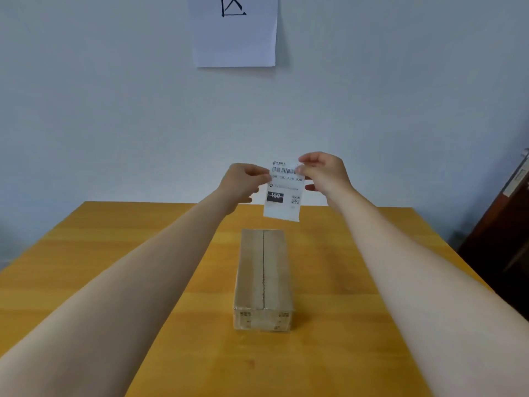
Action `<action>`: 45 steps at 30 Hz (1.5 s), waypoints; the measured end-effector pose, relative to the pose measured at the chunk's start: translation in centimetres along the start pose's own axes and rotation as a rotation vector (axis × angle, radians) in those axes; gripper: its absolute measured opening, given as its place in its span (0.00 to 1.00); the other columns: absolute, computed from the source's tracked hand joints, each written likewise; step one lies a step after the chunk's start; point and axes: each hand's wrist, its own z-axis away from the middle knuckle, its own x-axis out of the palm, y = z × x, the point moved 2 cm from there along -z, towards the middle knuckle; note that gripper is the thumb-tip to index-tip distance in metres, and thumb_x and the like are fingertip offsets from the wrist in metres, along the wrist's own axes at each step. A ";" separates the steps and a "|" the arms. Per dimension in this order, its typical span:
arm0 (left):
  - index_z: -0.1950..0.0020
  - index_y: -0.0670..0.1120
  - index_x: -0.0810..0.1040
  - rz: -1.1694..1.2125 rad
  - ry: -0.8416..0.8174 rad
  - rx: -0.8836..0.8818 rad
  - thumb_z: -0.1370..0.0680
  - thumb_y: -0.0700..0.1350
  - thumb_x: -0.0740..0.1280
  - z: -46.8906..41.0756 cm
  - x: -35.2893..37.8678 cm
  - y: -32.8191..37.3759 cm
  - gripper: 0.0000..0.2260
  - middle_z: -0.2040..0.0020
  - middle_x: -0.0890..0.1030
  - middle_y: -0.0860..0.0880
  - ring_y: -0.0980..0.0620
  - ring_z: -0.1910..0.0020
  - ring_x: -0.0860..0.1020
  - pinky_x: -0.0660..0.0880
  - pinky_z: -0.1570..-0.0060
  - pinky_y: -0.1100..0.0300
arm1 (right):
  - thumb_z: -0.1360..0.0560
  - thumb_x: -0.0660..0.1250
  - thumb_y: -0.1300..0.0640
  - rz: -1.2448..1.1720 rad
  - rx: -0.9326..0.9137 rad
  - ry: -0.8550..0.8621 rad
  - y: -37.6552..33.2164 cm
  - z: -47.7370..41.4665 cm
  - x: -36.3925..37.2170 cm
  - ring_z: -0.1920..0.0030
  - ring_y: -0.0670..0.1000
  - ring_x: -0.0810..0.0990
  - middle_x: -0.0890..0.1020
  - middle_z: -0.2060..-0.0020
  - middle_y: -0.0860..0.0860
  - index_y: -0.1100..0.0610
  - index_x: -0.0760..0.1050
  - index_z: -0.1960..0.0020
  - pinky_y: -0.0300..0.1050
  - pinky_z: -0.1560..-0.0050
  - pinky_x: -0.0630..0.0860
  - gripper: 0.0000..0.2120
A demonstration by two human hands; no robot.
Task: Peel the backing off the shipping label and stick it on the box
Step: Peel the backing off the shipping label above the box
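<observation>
A white shipping label (283,193) with a barcode and black print hangs upright in the air, above the far end of the box. My left hand (243,181) pinches its upper left edge. My right hand (323,173) pinches its upper right corner. A long, narrow cardboard box (263,279), taped along its top seam, lies lengthwise in the middle of the table, below and in front of the label. Whether the backing has come away from the label cannot be told.
The box rests on a yellow wooden table (114,253) that reaches the pale wall. A white sheet of paper (234,32) with a black mark hangs on the wall above. Dark furniture (503,233) stands at the right edge.
</observation>
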 end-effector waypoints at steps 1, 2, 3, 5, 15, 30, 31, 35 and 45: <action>0.44 0.50 0.85 0.028 0.020 0.022 0.20 0.48 0.72 0.0 -0.7 0.2 0.06 0.44 0.86 0.49 0.50 0.50 0.82 0.77 0.56 0.57 | 0.23 0.74 0.64 -0.023 -0.016 -0.001 -0.6 -0.2 0.4 0.54 0.51 0.84 0.86 0.55 0.49 0.52 0.81 0.51 0.49 0.53 0.80 0.08; 0.45 0.49 0.86 0.052 0.034 0.042 0.19 0.48 0.72 -0.1 -1.3 0.4 0.06 0.46 0.87 0.51 0.51 0.52 0.83 0.78 0.56 0.57 | 0.23 0.74 0.64 -0.042 -0.030 -0.005 -1.1 -0.5 0.7 0.54 0.51 0.84 0.86 0.56 0.49 0.52 0.81 0.50 0.49 0.54 0.80 0.08; 0.46 0.49 0.86 0.075 0.043 0.057 0.19 0.48 0.72 -0.1 -1.9 0.6 0.06 0.49 0.88 0.52 0.51 0.53 0.84 0.78 0.56 0.58 | 0.23 0.74 0.64 -0.060 -0.040 -0.008 -1.4 -0.6 1.1 0.55 0.51 0.84 0.86 0.56 0.49 0.52 0.81 0.50 0.49 0.54 0.80 0.07; 0.45 0.48 0.86 0.106 0.055 0.081 0.19 0.48 0.72 -0.3 -2.5 0.8 0.06 0.51 0.88 0.53 0.52 0.53 0.85 0.79 0.56 0.57 | 0.23 0.74 0.63 -0.080 -0.065 -0.008 -1.8 -0.9 1.9 0.56 0.51 0.85 0.87 0.57 0.49 0.53 0.80 0.49 0.48 0.56 0.80 0.07; 0.44 0.47 0.84 0.158 0.060 0.048 0.19 0.48 0.72 -1.8 -3.3 -0.2 0.06 0.53 0.88 0.52 0.52 0.58 0.84 0.80 0.55 0.55 | 0.20 0.73 0.56 -0.158 0.022 -0.026 -0.2 -1.7 3.5 0.64 0.52 0.85 0.89 0.57 0.52 0.57 0.85 0.46 0.46 0.62 0.82 0.06; 0.43 0.43 0.85 0.113 0.090 0.082 0.19 0.47 0.72 0.0 -2.4 2.7 0.10 0.53 0.88 0.49 0.51 0.56 0.83 0.78 0.57 0.57 | 0.25 0.78 0.57 0.062 -0.222 0.097 -2.2 0.7 1.9 0.68 0.48 0.77 0.81 0.61 0.51 0.50 0.83 0.52 0.41 0.71 0.74 0.05; 0.43 0.43 0.85 0.117 0.088 0.080 0.19 0.47 0.72 0.1 -2.4 2.9 0.10 0.54 0.88 0.50 0.51 0.56 0.84 0.78 0.56 0.57 | 0.25 0.78 0.57 0.081 -0.240 0.098 -2.5 0.8 1.9 0.68 0.48 0.77 0.80 0.62 0.50 0.51 0.84 0.52 0.41 0.72 0.74 0.05; 0.43 0.42 0.85 0.131 0.091 0.064 0.19 0.47 0.72 0.6 -2.3 3.4 0.10 0.54 0.88 0.50 0.50 0.55 0.84 0.79 0.56 0.56 | 0.25 0.78 0.57 0.125 -0.268 0.122 -3.0 1.3 1.5 0.68 0.48 0.76 0.80 0.62 0.50 0.51 0.85 0.51 0.40 0.74 0.73 0.04; 0.41 0.49 0.86 0.086 -0.034 0.113 0.20 0.48 0.74 1.8 -2.2 4.5 0.09 0.50 0.88 0.51 0.54 0.54 0.86 0.82 0.52 0.54 | 0.22 0.73 0.58 0.140 -0.209 0.093 -3.7 2.2 0.8 0.71 0.48 0.77 0.85 0.64 0.51 0.50 0.86 0.51 0.40 0.75 0.73 0.04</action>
